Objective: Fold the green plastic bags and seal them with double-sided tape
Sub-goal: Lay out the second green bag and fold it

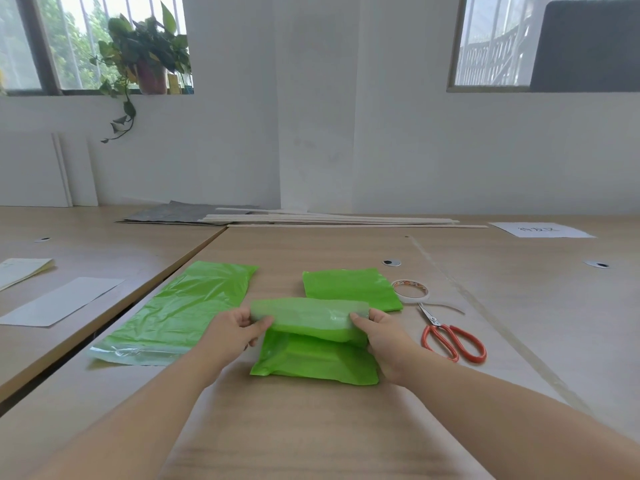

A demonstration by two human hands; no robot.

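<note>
Fingers (259,325) of the left hand (232,332) and of the right hand (382,336) pinch opposite ends of the green bag (311,356), its far flap lifted and curled over the part lying on the surface (311,431). The flap's pale edge is perhaps an adhesive strip. A folded bag (349,289) lies just behind, a flat bag (183,306) to the left, and a tape roll (410,292) and scissors (450,337) to the right.

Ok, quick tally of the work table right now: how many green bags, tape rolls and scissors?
Green bags: 3 (held bag gripped by left hand and right hand, flat bag at left, folded bag behind)
Tape roll: 1
Scissors: 1
Total: 5
</note>
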